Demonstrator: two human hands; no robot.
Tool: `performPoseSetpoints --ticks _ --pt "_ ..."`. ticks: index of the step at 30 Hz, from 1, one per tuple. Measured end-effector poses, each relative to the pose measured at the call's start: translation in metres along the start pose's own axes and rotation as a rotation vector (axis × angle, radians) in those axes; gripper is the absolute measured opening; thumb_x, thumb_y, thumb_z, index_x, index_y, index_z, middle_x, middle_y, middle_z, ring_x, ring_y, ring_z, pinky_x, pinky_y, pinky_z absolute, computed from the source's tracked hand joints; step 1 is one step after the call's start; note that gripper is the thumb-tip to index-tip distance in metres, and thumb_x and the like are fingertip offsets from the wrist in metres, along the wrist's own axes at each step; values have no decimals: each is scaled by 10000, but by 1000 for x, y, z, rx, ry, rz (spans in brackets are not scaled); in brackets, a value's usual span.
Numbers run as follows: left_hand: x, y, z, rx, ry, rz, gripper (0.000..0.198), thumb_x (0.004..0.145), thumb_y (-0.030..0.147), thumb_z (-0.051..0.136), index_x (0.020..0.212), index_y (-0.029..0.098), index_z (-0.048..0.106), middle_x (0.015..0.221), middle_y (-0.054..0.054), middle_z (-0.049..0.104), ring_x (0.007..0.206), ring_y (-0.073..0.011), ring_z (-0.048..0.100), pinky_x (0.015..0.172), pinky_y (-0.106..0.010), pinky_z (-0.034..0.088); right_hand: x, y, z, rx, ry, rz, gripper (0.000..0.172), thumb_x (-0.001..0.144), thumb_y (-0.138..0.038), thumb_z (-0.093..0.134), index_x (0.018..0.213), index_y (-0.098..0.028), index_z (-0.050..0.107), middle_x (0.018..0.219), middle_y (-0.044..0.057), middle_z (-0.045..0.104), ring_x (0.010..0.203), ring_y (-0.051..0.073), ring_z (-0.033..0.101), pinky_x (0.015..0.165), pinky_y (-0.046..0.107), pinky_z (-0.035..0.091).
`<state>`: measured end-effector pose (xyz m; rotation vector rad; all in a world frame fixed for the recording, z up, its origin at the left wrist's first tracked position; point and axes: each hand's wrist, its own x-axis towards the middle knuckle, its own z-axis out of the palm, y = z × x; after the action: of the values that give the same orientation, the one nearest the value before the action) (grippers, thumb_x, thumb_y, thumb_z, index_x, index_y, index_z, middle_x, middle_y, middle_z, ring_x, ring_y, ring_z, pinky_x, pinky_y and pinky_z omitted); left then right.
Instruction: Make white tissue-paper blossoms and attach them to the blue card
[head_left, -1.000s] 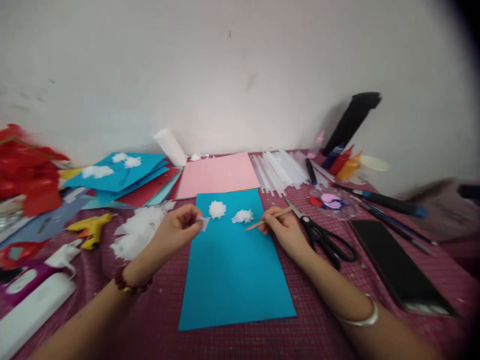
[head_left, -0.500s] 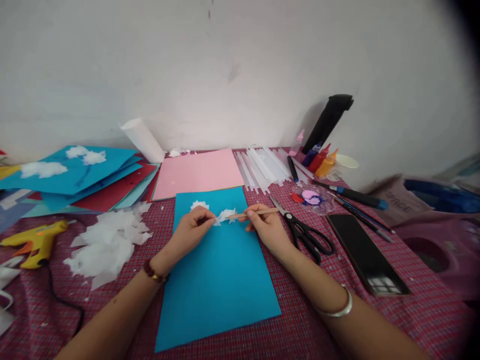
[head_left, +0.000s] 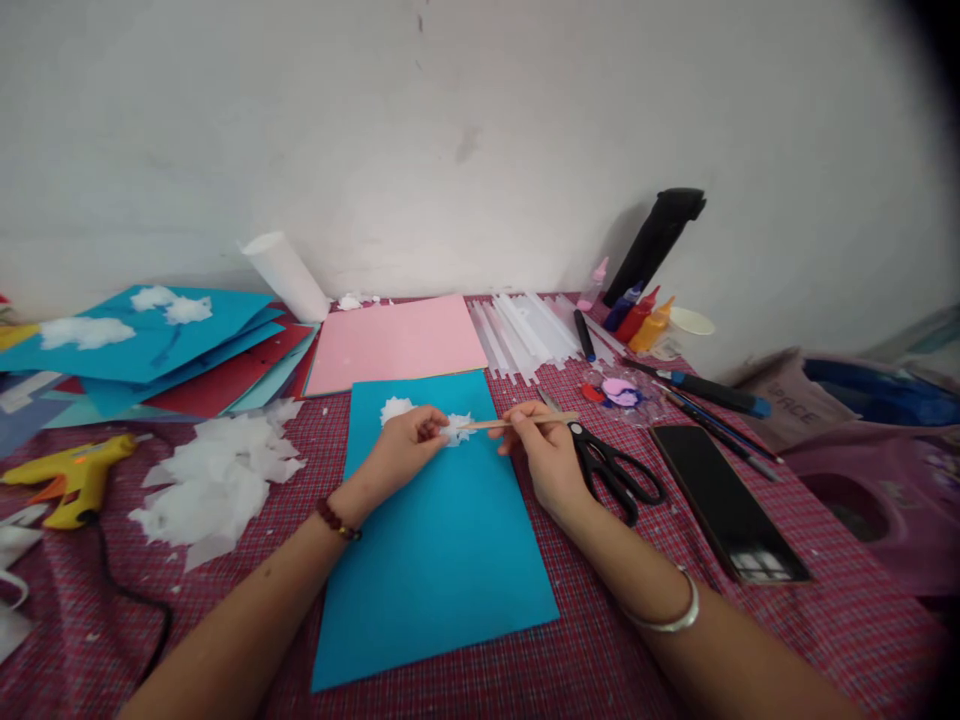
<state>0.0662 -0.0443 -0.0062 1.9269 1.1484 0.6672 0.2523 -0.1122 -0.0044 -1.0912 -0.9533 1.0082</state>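
Observation:
A blue paper sheet lies on the red checked cloth in front of me. Two white tissue tufts sit near its far edge: one at the left, one in the middle. My left hand is closed in a pinch, pressing a small piece of tissue against the middle tuft. My right hand grips a thin wooden stick, held level, with its tip at that same tuft.
Black scissors and a dark phone lie to the right. Loose white tissue pieces and a yellow glue gun lie to the left. Pink paper, white strips, paint bottles and pens stand at the back.
My left hand carried the tissue piece from above the sheet's left edge down onto the middle tuft. The stick's tip came in to meet it. The view shifted to the right.

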Motion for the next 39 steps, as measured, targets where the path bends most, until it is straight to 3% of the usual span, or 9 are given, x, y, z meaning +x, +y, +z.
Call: performPoseSetpoints --ticks 9,14,21,25,29,32,35,39 --pt "-2 -1 0 33 18 48 139 749 168 555 876 159 610 701 -1 598 626 -131 548 587 -248 431 -3 -1 6 -185 -109 -37 139 852 -332 528 777 -216 537 672 -3 655 545 143 569 542 266 455" --pt "-4 -3 -1 -17 13 81 243 701 92 502 907 157 614 766 -17 634 677 -134 595 620 -250 475 -4 2 5 -295 -124 -80 140 867 -324 502 788 -215 540 702 7 654 553 150 581 522 264 452" --pt "-5 -7 -2 -151 134 32 243 669 98 472 867 145 605 774 -31 635 724 -151 606 699 -288 489 -7 5 3 -407 -139 -113 176 904 -329 467 821 -215 572 767 16 668 579 153 609 547 268 468" --pt "-3 -9 -4 -197 144 29 223 667 96 471 841 147 601 759 -21 627 715 -149 599 701 -285 483 -10 7 3 -483 -137 -150 189 910 -316 475 827 -222 616 806 19 680 598 162 624 563 277 463" --pt "-7 -4 0 -85 140 34 220 687 60 461 819 161 605 767 -14 634 743 -153 602 715 -283 480 -13 5 2 -376 -107 -180 174 866 -351 545 781 -225 628 756 20 673 592 174 611 551 279 470" --pt "-13 3 2 -31 134 55 219 708 36 444 814 150 597 791 -32 638 756 -154 602 709 -272 480 -10 4 -3 -192 20 -67 190 836 -398 588 760 -224 590 622 0 643 549 170 603 538 273 485" --pt "-27 8 -10 104 108 122 219 750 50 432 843 140 609 824 -53 636 762 -160 587 689 -270 467 -2 7 -8 -22 26 103 223 803 -433 627 769 -218 576 615 10 660 562 172 624 552 272 508" --pt "-62 16 -57 362 27 153 140 785 136 515 850 166 635 867 -60 637 813 -189 580 766 -318 455 2 11 -10 -4 -45 138 244 786 -451 642 768 -215 581 619 17 665 547 161 611 545 260 495"
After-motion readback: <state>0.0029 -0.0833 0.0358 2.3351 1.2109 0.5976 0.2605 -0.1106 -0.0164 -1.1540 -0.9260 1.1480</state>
